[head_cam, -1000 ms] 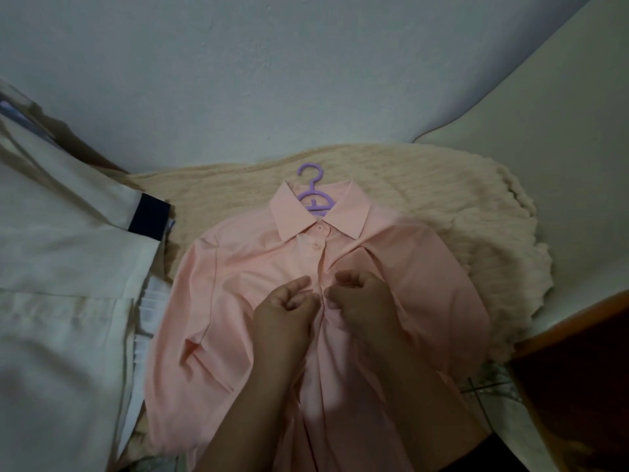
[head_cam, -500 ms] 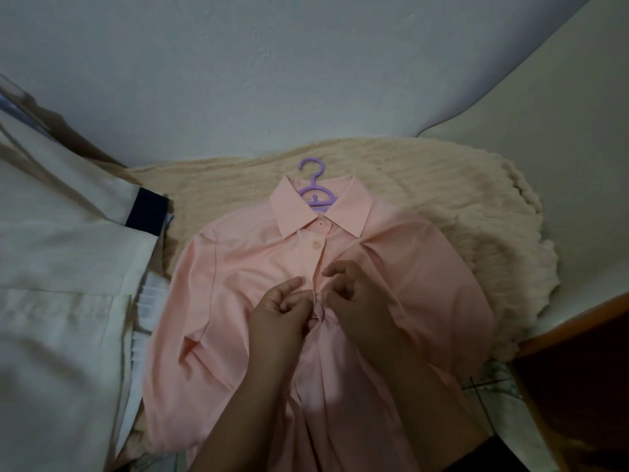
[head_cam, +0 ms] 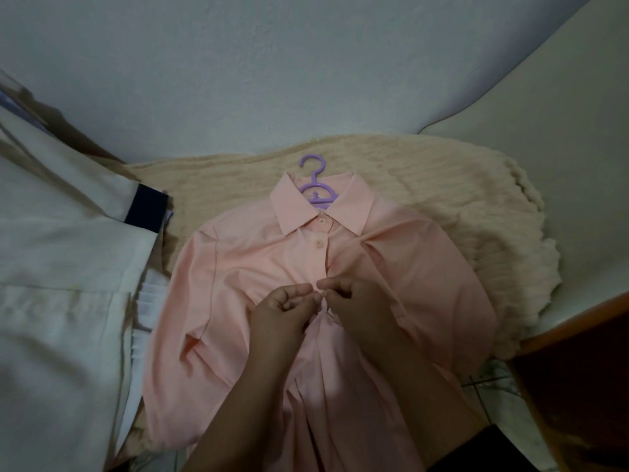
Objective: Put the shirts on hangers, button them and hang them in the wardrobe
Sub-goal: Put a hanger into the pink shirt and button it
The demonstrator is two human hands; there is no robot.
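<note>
Head view: one pink shirt (head_cam: 245, 284) lies front-up on a cream knitted blanket (head_cam: 442, 199), its long axis running 12 to 6 o'clock, collar pointing to 12. One purple hanger (head_cam: 315, 189) sits inside the collar, hook toward 12. Two buttons (both fastened) show on the placket below the collar: the top button (head_cam: 321, 221) and the second button (head_cam: 318, 244).

Two bare hands meet on the placket at the shirt's centre, just toward 6 from the second button. The left hand (head_cam: 284, 310) has its fingers curled, thumb and fingertips pinching the placket edge; the right hand (head_cam: 357, 299), touching it from 3 o'clock, pinches the opposite edge the same way. Whatever sits between the fingertips is hidden.

At 9 o'clock lies one white garment (head_cam: 61, 267) with a single navy cuff band (head_cam: 146, 207), overlapping a pleated white cloth (head_cam: 149, 311). A wooden furniture edge (head_cam: 575, 328) shows at 4 o'clock.
</note>
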